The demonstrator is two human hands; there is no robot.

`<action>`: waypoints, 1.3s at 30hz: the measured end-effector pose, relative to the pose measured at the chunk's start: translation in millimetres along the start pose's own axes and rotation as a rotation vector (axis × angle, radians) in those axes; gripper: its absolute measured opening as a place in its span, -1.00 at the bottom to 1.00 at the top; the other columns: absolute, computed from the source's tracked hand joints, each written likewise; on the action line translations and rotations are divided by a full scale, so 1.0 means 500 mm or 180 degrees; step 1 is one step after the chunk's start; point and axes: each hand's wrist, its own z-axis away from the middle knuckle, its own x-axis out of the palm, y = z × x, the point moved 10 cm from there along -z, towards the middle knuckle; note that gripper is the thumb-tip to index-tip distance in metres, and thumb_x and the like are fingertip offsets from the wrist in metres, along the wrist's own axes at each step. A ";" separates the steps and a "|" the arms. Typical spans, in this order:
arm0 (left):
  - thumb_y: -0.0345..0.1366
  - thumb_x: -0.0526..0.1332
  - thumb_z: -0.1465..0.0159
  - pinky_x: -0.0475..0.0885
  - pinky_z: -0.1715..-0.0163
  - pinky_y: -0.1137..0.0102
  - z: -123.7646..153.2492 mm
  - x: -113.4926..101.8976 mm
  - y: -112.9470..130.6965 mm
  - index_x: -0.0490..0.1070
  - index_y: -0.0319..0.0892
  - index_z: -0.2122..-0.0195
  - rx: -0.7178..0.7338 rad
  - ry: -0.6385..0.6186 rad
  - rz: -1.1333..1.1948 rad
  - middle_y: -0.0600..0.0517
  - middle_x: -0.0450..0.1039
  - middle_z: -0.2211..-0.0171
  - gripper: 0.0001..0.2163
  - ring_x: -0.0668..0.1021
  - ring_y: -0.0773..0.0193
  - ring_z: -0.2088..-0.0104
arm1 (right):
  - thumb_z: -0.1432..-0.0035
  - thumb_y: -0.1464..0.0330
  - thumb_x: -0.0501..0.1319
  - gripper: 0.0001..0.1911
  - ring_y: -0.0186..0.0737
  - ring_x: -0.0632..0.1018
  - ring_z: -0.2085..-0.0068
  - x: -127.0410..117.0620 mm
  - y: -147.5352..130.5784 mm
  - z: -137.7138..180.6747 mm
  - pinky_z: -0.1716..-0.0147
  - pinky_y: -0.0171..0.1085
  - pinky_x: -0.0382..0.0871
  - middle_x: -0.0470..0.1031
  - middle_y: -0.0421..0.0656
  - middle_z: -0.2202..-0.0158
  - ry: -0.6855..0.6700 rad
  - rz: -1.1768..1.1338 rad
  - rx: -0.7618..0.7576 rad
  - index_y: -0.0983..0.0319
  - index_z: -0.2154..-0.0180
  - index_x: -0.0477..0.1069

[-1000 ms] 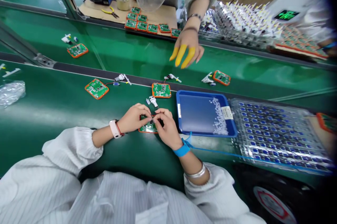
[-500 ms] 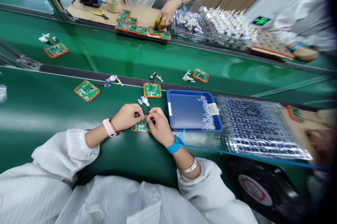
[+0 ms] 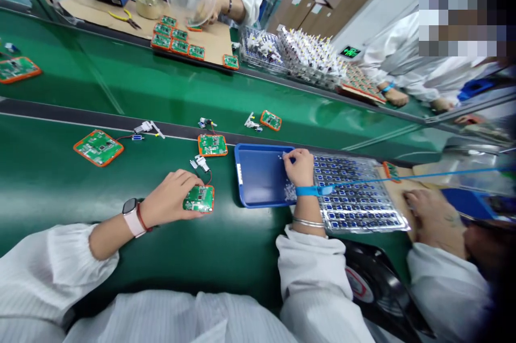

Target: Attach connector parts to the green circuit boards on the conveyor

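My left hand (image 3: 171, 197) grips a green circuit board (image 3: 200, 199) with an orange edge by its left side, fingers on top and thumb below. A thin wire runs from that board to a white plastic connector part (image 3: 202, 163) just above it. Over the right part of a blue tray (image 3: 258, 204), my right hand (image 3: 300, 166) is closed in a pinch, with its fingertips among small white pieces (image 3: 289, 191). Whatever those fingertips hold is too small to make out. A blue strap with a cord circles the right wrist.
More boards lie around: a wired board (image 3: 99, 148) to the left, another board (image 3: 212, 145) above. Right of the tray sits a clear blister tray (image 3: 358, 192) of blue parts, near a co-worker's hand (image 3: 435, 216). Across the belt, a person works beside several boards (image 3: 179, 46).
My right hand has left the board and moved right into the blue tray. My left hand has shifted to grip the board's left side. The view has turned to the right.
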 end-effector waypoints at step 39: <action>-0.46 0.22 -0.11 0.38 0.24 0.39 -0.022 -0.029 -0.020 0.51 -0.19 0.49 -0.0529 0.0432 0.1073 0.05 0.53 0.36 -0.90 0.52 0.29 0.32 | -0.13 0.45 0.04 -0.88 -0.18 0.40 0.16 0.088 -0.447 0.260 0.15 -0.15 0.33 0.28 -0.07 0.23 -0.1436 -0.2394 -0.0922 0.22 0.45 0.26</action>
